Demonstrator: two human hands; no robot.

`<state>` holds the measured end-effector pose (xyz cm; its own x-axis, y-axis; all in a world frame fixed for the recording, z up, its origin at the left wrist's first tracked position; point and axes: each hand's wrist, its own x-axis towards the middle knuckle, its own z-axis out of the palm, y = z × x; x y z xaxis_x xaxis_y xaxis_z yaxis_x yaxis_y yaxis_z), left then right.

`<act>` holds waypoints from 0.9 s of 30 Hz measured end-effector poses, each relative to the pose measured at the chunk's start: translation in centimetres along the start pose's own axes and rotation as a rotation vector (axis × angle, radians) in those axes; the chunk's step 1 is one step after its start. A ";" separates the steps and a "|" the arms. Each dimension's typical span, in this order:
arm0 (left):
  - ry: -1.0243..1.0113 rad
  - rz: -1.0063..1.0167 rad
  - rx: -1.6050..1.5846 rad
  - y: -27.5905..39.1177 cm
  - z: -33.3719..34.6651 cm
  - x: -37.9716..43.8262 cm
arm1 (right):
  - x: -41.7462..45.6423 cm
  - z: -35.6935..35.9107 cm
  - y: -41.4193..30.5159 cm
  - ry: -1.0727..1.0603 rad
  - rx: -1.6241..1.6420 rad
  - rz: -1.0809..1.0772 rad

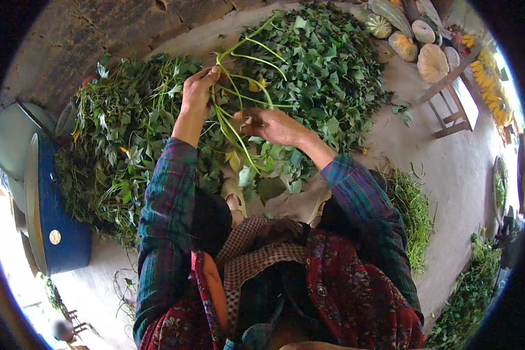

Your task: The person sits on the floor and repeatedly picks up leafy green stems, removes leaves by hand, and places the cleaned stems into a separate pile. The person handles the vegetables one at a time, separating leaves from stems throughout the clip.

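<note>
My left hand [199, 89] pinches a pale green leafy vine [222, 111], probably sweet potato, near a joint where several bare stalks branch off. The vine hangs down towards my feet, with leaves at its lower end. Close to its right side, my right hand [267, 124] has curled fingers among the stalks; whether they grip one is hidden. Beneath and beyond the right hand spreads a heap of loose green leaves [319, 74]. A tangled pile of leafy vines [127, 131] lies to the left, under my left forearm.
A blue tub [65, 210] stands on edge at the left beside a pale basin [15, 135]. Pumpkins [432, 63] and a wooden stool [453, 105] are at the upper right. Stripped green stalks [409, 214] lie right of me, with more leafy vines [459, 297] at the lower right.
</note>
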<state>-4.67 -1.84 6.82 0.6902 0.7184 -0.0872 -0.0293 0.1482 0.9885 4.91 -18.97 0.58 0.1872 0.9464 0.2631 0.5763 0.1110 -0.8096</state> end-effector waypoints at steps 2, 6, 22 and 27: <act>-0.029 -0.014 0.015 -0.4 -0.1 0.2 | 0.1 0.0 0.3 -0.113 0.069 0.051; -0.122 0.088 0.185 -1.8 -0.9 1.3 | 0.4 -0.1 0.7 -0.093 0.468 0.074; -0.096 0.136 0.463 -2.6 -1.1 0.6 | -0.1 -1.1 -1.6 0.073 1.071 0.567; 0.090 0.151 0.047 -1.5 -2.4 1.5 | -1.3 -2.5 -0.9 -0.045 0.597 0.375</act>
<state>-5.34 0.69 4.94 0.6125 0.7885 0.0545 -0.0925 0.0030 0.9957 6.08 -21.07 2.27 0.2472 0.9637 -0.1013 -0.0581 -0.0896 -0.9943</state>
